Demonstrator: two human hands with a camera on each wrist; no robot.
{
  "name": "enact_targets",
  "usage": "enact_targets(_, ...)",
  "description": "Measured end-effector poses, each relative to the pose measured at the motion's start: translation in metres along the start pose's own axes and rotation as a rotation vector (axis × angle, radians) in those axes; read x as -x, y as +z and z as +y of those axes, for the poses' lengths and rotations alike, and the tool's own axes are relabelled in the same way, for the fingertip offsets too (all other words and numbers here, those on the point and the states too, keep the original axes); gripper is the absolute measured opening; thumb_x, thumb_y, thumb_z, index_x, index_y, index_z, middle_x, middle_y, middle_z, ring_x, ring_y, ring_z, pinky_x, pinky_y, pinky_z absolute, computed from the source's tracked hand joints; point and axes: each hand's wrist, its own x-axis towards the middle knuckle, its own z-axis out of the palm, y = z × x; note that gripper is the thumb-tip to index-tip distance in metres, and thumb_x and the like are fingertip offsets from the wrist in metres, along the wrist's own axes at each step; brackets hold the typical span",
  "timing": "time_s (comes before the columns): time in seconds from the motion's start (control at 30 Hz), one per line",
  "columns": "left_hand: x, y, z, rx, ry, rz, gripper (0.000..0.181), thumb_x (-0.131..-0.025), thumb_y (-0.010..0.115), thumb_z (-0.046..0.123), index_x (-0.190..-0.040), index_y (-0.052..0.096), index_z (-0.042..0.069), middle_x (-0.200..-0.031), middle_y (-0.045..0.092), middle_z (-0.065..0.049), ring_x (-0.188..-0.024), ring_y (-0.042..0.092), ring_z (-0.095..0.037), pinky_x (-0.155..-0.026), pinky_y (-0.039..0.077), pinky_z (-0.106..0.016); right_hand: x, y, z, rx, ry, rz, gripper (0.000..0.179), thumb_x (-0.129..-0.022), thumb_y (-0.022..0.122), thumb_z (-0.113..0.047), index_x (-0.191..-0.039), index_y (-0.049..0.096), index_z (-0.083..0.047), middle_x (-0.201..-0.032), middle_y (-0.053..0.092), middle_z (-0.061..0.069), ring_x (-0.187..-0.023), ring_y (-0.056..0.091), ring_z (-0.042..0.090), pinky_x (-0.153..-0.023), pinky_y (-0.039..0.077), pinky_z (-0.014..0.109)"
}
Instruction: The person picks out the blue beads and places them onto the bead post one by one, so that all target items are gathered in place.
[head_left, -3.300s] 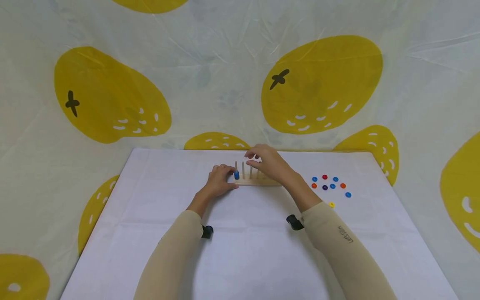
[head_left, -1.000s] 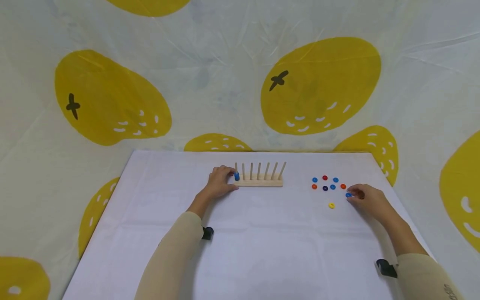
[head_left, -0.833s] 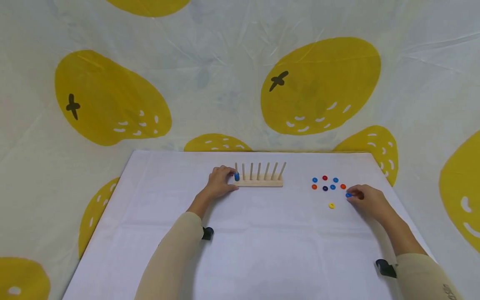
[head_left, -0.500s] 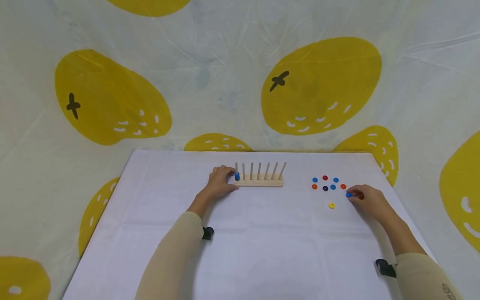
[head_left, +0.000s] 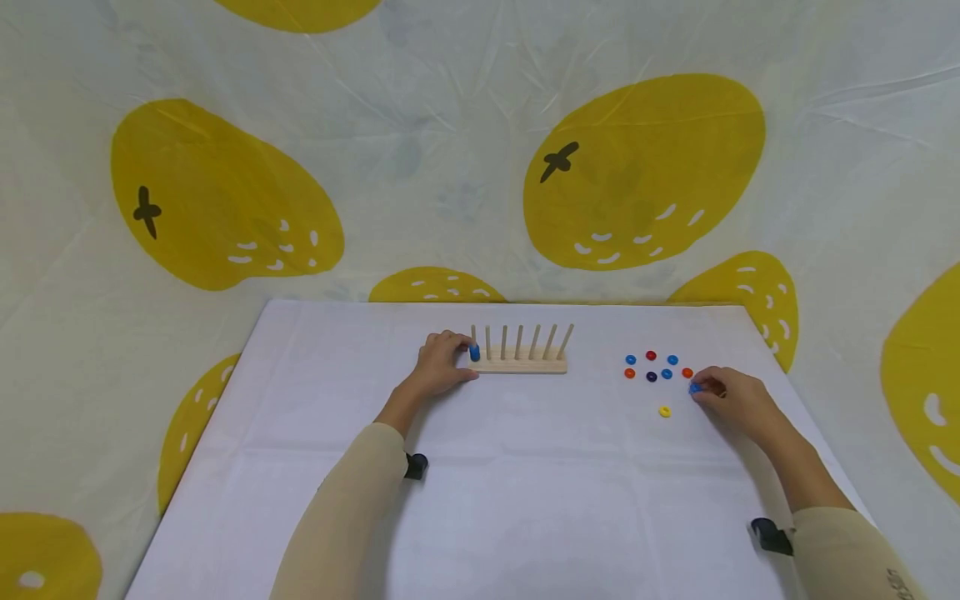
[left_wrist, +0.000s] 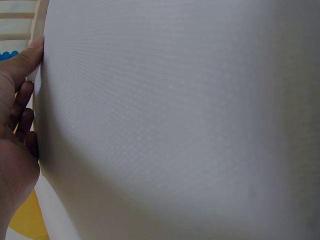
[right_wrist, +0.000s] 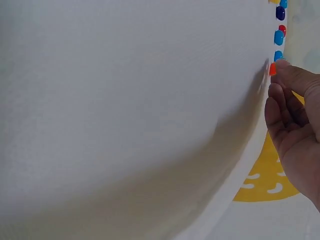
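My left hand (head_left: 441, 362) grips the left end of a wooden peg rack (head_left: 521, 366), with the thumb at its front edge. Upright pegs line the rack, and blue beads (head_left: 475, 353) are stacked on the leftmost one. In the left wrist view, the thumb (left_wrist: 30, 56) lies along the rack's edge and blue beads (left_wrist: 9, 55) show beyond it. At the right, my right hand (head_left: 738, 402) pinches a blue ring bead (head_left: 695, 387) between thumb and fingertips. The right wrist view shows that hand (right_wrist: 295, 115) too, its fingers partly hiding the bead.
Loose ring beads lie left of my right hand: a red one (head_left: 651, 356), a dark purple one (head_left: 652, 377), a yellow one (head_left: 665, 412), several blue and two orange (head_left: 629, 373). A white cloth (head_left: 525, 483) covers the table; a lemon-patterned sheet (head_left: 450, 183) hangs behind.
From above the pegs, my right hand has moved right to the loose beads and taken hold of a blue one, which has just shifted slightly left. The left hand stays on the rack.
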Motion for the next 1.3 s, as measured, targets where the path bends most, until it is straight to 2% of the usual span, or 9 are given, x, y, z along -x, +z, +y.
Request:
enact_targets(0.1, 0.0, 0.0, 0.0, 0.003, 0.009, 0.0, 0.055, -0.084, 0.088, 0.031, -0.132, 0.065, 0.016, -0.129, 0.062, -0.006, -0.131, 0.045, -0.031, -0.112, 0.034, -0.052, 0.001, -0.002, -0.007, 0.007, -0.021, 0.008, 0.032, -0.096, 0.074, -0.017, -0.123, 0.065, -0.001, -0.104, 0.068, 0.016, -0.095, 0.058, 0.03, -0.086, 0.055, 0.047)
enact_targets(0.33, -0.002, 0.002, -0.004, 0.0, 0.012, -0.006, 0.057, -0.085, 0.087, 0.033, -0.134, 0.064, 0.016, -0.129, 0.061, -0.005, -0.13, 0.044, -0.03, -0.113, 0.034, -0.052, -0.001, -0.006, -0.025, 0.008, -0.113, 0.038, 0.027, -0.096, 0.073, -0.015, -0.12, 0.067, -0.004, -0.102, 0.069, 0.011, -0.094, 0.059, 0.026, -0.077, 0.052, 0.025)
enact_targets(0.47, -0.002, 0.001, -0.003, 0.002, 0.017, -0.008, 0.057, -0.084, 0.087, 0.033, -0.134, 0.064, 0.015, -0.129, 0.061, -0.006, -0.131, 0.045, -0.03, -0.112, 0.034, -0.052, -0.004, -0.008, -0.038, 0.01, -0.153, 0.063, 0.029, -0.094, 0.076, -0.014, -0.12, 0.068, -0.005, -0.099, 0.069, 0.009, -0.091, 0.059, 0.025, -0.072, 0.049, 0.018)
enact_targets(0.6, -0.001, 0.0, -0.003, -0.004, 0.02, -0.011, 0.057, -0.085, 0.086, 0.033, -0.134, 0.064, 0.015, -0.129, 0.06, -0.006, -0.131, 0.044, -0.031, -0.112, 0.034, -0.053, -0.007, -0.012, -0.054, 0.002, -0.176, 0.075, 0.029, -0.094, 0.076, -0.014, -0.121, 0.068, -0.006, -0.099, 0.068, 0.007, -0.09, 0.058, 0.025, -0.07, 0.048, 0.016)
enact_targets(0.77, 0.0, 0.0, -0.002, -0.006, 0.025, -0.002, 0.056, -0.085, 0.087, 0.033, -0.133, 0.064, 0.015, -0.129, 0.061, -0.006, -0.13, 0.045, -0.031, -0.112, 0.034, -0.053, -0.012, -0.016, -0.076, -0.01, -0.243, 0.103, 0.025, -0.093, 0.076, -0.012, -0.117, 0.07, -0.006, -0.098, 0.07, 0.007, -0.089, 0.059, 0.024, -0.07, 0.05, 0.017)
enact_targets(1.07, 0.0, -0.001, -0.001, -0.008, 0.011, -0.007, 0.057, -0.085, 0.087, 0.033, -0.134, 0.064, 0.016, -0.13, 0.061, -0.006, -0.13, 0.045, -0.03, -0.112, 0.035, -0.051, -0.021, -0.02, -0.119, -0.046, -0.285, 0.09, 0.022, -0.093, 0.077, -0.013, -0.114, 0.07, -0.008, -0.094, 0.07, 0.005, -0.084, 0.06, 0.022, -0.067, 0.052, 0.019)
enact_targets(1.3, 0.001, -0.002, 0.0, 0.002, 0.027, 0.002, 0.056, -0.084, 0.087, 0.032, -0.132, 0.065, 0.015, -0.128, 0.062, -0.006, -0.129, 0.045, -0.031, -0.11, 0.035, -0.052, -0.029, -0.016, -0.147, -0.062, -0.404, 0.133, 0.017, -0.092, 0.078, -0.012, -0.108, 0.072, -0.01, -0.092, 0.072, 0.002, -0.082, 0.06, 0.019, -0.067, 0.052, 0.024)
